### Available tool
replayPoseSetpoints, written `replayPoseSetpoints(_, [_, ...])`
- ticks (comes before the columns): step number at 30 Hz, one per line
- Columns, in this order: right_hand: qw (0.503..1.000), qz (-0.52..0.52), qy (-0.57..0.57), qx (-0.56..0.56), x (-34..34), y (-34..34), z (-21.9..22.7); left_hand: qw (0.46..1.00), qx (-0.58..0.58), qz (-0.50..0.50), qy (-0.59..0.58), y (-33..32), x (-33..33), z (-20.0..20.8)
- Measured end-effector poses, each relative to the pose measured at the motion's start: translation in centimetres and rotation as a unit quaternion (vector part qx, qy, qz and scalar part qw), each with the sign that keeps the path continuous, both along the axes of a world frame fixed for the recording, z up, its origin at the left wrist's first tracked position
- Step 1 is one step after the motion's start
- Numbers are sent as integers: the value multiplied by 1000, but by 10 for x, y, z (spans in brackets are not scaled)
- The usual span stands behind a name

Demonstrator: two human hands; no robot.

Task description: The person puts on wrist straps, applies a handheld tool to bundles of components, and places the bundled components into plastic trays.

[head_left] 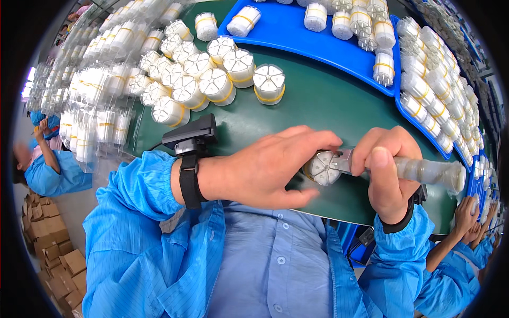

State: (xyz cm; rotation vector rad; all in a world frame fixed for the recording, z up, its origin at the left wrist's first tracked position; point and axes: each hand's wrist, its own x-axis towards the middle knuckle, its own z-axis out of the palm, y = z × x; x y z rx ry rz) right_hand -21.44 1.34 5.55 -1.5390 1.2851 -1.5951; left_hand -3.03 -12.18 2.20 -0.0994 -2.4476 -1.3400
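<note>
In the middle of the head view, my left hand [260, 169] is curled round a short cylindrical bundle of white wedge-shaped pieces [323, 168], its segmented end face turned up. My right hand [386, 169] is closed round a hand tool [429, 172] with a flat metal end and a thick handle wrapped in translucent material. The metal end lies against the right side of the bundle's face; its exact contact is partly hidden by my fingers. Similar white bundles [216, 86], bound with yellow bands, stand to the far left, and a single one [269, 84] stands beside them.
The green table [339, 114] carries a blue tray [289, 29] of bundles at the back. More bundles fill trays at right [432, 95]. Clear plastic packs [95, 87] pile up at left. Cardboard [53, 233] lies on the floor. Other people's hands [466, 217] show at the right edge.
</note>
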Motion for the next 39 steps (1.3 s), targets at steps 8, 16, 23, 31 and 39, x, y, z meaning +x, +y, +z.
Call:
replayPoseSetpoints(8, [1000, 3, 7, 8, 1, -2, -6, 994, -98, 41, 12, -2, 1, -2])
replayPoseSetpoints(16, [999, -24, 19, -12, 8, -2, -6, 995, -93, 34, -1, 1, 3, 6])
replayPoseSetpoints(23, [994, -50, 66, -68, 11, -6, -9, 995, -86, 42, 19, 1, 1, 4])
replayPoseSetpoints(31, [992, -54, 86, -74, 11, -7, -8, 996, -67, 53, -8, 2, 0, 8])
replayPoseSetpoints(39, [990, -49, 110, -77, 11, -6, -8, 993, -102, 59, -1, -1, 0, 7])
